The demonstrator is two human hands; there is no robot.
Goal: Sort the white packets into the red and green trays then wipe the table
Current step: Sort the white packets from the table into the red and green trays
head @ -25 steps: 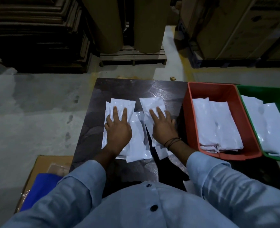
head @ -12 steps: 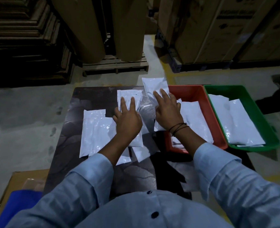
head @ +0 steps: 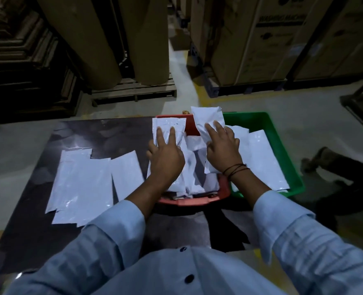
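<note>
Pinching a white packet (head: 167, 124) in left fingers (head: 160, 136), second packet (head: 206, 116) in right fingers (head: 218, 129), over red tray (head: 189, 202); green tray (head: 261, 117) right of fingers.

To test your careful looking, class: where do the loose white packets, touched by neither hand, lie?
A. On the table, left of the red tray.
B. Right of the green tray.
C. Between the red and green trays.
A: the loose packets lie flat on the dark table, left of the red tray, which stands beside the green tray.
</note>
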